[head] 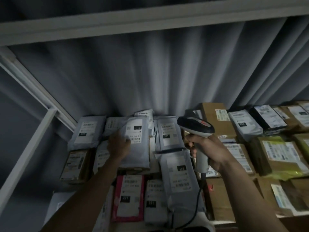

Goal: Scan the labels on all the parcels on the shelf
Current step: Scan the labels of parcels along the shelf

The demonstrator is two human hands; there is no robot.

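Observation:
Many parcels lie flat on the shelf, labels facing up. My left hand (pixel 119 145) grips the left edge of a grey mailer bag (pixel 137 148) with a white label marked 010, slightly lifted over its neighbours. My right hand (pixel 207 150) holds a white and dark barcode scanner (pixel 196 127) by its handle, head pointing left toward the grey bags; its cable (pixel 194 213) hangs down. A pink parcel (pixel 127 195) and more grey bags (pixel 179 178) lie nearer to me.
Brown cardboard boxes (pixel 215 121) with labels fill the right half of the shelf, one with yellow tape (pixel 284 164). A white shelf frame (pixel 38 91) runs along the left and a beam (pixel 150 19) crosses overhead. A corrugated grey wall stands behind.

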